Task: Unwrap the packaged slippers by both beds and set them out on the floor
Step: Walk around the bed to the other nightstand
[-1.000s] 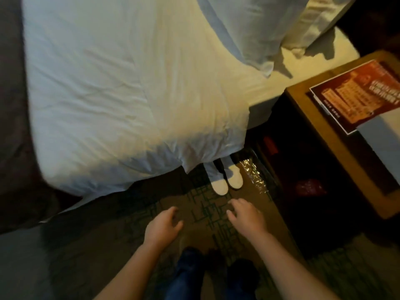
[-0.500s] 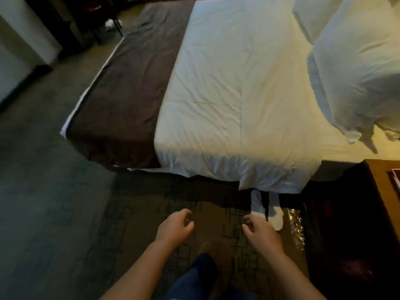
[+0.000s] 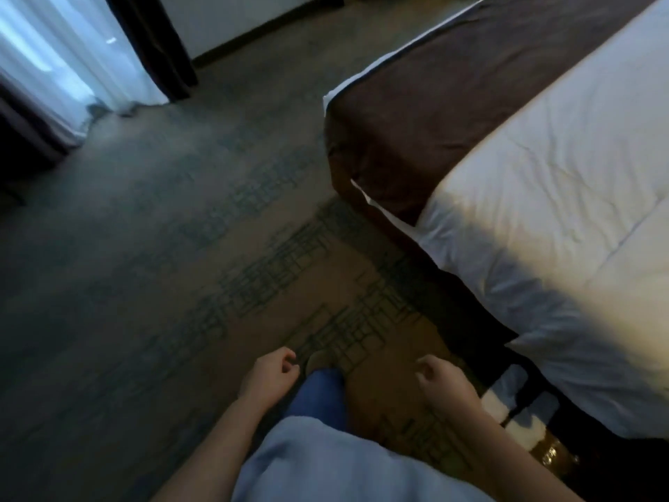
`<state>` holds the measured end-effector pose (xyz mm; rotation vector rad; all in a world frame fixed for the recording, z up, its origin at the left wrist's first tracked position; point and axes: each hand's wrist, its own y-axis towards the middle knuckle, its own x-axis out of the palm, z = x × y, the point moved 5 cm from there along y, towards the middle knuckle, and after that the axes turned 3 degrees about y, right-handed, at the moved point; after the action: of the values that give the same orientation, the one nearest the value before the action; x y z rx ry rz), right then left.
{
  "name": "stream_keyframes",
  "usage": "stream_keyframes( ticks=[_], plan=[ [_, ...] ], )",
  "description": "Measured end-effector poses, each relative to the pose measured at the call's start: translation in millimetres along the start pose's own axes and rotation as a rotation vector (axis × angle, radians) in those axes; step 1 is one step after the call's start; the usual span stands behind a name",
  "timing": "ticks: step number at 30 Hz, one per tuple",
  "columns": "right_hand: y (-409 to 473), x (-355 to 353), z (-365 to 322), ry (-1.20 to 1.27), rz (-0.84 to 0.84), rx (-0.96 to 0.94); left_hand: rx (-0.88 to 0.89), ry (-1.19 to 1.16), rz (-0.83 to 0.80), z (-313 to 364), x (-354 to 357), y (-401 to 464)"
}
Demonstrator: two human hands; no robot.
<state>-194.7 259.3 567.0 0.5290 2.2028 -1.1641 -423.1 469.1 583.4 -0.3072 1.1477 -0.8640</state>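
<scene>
A pair of white slippers (image 3: 516,403) lies on the carpet at the lower right, side by side and partly tucked under the bed's white duvet (image 3: 564,226). Crumpled clear wrapping (image 3: 552,454) lies on the floor just beyond them. My left hand (image 3: 269,373) hangs low in the middle of the view, fingers loosely curled, holding nothing. My right hand (image 3: 443,384) is to the left of the slippers, fingers also loosely curled, and is not touching them.
The bed fills the right side, with a brown runner (image 3: 434,99) across its foot. Patterned carpet (image 3: 181,248) stretches left toward white sheer curtains (image 3: 72,56) and a dark drape. My blue trouser leg (image 3: 318,396) and a brown shoe are between my hands.
The view has swung left, away from the bedside table and pillows toward the foot of the bed and the curtains. The slippers have slid to the lower right. Both hands stay low with nothing in them.
</scene>
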Motion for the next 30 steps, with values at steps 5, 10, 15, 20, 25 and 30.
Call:
stream_keyframes(
  ticks=[5,10,15,20,25,30],
  plan=[
    [22,26,-42,-0.13,-0.076,-0.004,-0.137,-0.102,0.031,-58,-5,13],
    [54,40,-101,-0.133,-0.049,0.041,-0.176,-0.139,0.004,-90,-58,61],
    [87,45,-165,-0.065,-0.057,0.04,-0.123,-0.12,0.008,-91,-141,130],
    [127,44,-212,-0.001,-0.092,0.055,-0.09,-0.153,0.052,-70,-211,200],
    [198,23,-253,-0.049,-0.14,0.049,-0.099,-0.24,0.061,-51,-248,269],
    [301,-12,-331,-0.155,-0.185,-0.036,-0.166,-0.289,0.065,-46,-282,329]
  ],
)
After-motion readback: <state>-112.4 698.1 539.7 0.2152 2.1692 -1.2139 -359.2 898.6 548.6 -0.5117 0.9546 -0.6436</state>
